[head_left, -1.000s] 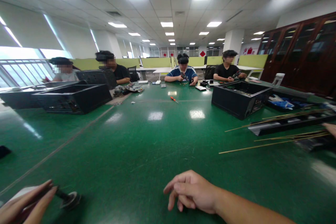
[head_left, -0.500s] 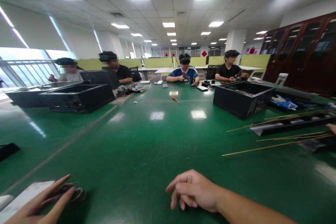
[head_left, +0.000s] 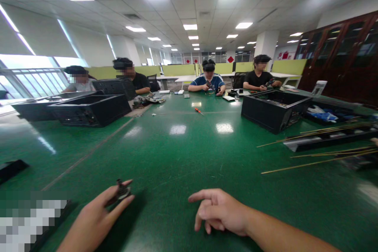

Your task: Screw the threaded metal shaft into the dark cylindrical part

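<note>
Between the thumb and fingers of my left hand is a small dark metal part with a round, ring-like base and a short stem on top; its exact kind cannot be made out. This hand is just above the green table, at the lower left. My right hand hovers over the table at the lower middle, palm down, its index finger stretched to the left and the other fingers loosely curled. Nothing shows in it.
Black computer cases stand at the left and right. An orange screwdriver lies far ahead. Thin brass rods and black metal strips lie at the right. Several people sit across the table. A blurred-out pale object is at the lower left.
My left hand has moved right and slightly up from beside the white sheet, carrying the small metal part. My right hand has barely moved; its index finger is stretched out more.
</note>
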`<state>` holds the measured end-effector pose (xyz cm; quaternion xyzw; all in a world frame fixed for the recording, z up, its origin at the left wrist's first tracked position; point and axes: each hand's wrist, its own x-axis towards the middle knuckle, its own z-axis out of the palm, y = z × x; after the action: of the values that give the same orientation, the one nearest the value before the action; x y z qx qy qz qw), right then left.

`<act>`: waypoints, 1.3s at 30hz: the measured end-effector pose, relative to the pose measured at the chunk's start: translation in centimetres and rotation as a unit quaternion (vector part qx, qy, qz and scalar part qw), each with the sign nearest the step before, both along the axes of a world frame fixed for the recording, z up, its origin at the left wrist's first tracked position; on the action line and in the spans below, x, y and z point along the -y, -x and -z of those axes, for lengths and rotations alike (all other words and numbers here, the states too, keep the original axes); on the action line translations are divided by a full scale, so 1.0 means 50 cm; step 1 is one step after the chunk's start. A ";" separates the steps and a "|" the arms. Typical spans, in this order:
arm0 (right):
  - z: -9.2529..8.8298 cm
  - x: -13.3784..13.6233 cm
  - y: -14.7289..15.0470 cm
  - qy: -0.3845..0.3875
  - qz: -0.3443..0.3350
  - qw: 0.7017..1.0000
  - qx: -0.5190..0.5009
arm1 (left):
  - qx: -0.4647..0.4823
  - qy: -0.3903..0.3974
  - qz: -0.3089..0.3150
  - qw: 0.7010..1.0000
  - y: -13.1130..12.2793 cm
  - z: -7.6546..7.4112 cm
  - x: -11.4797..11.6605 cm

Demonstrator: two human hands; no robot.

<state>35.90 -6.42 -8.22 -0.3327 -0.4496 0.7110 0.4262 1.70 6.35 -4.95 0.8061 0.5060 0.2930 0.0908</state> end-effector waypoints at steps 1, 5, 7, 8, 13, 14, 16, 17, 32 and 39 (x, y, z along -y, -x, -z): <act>0.000 -0.002 -0.005 0.004 0.010 1.000 0.011 | 0.001 0.021 0.044 0.999 -0.054 -0.015 0.009; 0.013 -0.016 -0.034 -0.037 0.132 0.988 0.074 | 0.056 0.085 0.154 0.983 -0.265 -0.033 0.051; 0.025 -0.024 -0.047 -0.087 0.180 0.973 0.112 | 0.087 0.086 0.202 0.972 -0.334 -0.022 0.072; 0.030 -0.026 -0.051 -0.097 0.193 0.969 0.121 | 0.100 0.080 0.227 0.965 -0.354 -0.015 0.081; 0.029 -0.012 -0.041 -0.169 0.184 0.945 0.210 | 0.119 0.064 0.324 0.936 -0.346 0.005 0.097; 0.025 -0.007 -0.036 -0.179 0.183 0.938 0.235 | 0.116 0.059 0.330 0.935 -0.336 0.006 0.093; 0.017 -0.001 -0.028 -0.192 0.182 0.927 0.267 | 0.111 0.050 0.335 0.934 -0.319 0.009 0.083; 0.014 0.001 -0.024 -0.193 0.184 0.925 0.272 | 0.111 0.048 0.337 0.934 -0.315 0.011 0.078; -0.005 -0.001 -0.020 -0.182 0.219 0.897 0.337 | 0.136 0.075 0.322 0.934 -0.326 0.027 0.088; 0.001 -0.002 -0.018 -0.178 0.228 0.897 0.335 | 0.117 0.066 0.314 0.940 -0.320 0.033 0.088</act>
<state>36.79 -6.34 -8.27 -0.5634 -0.5967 0.3489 0.4525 17.69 1.94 -6.62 0.8762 0.2314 0.3076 0.2900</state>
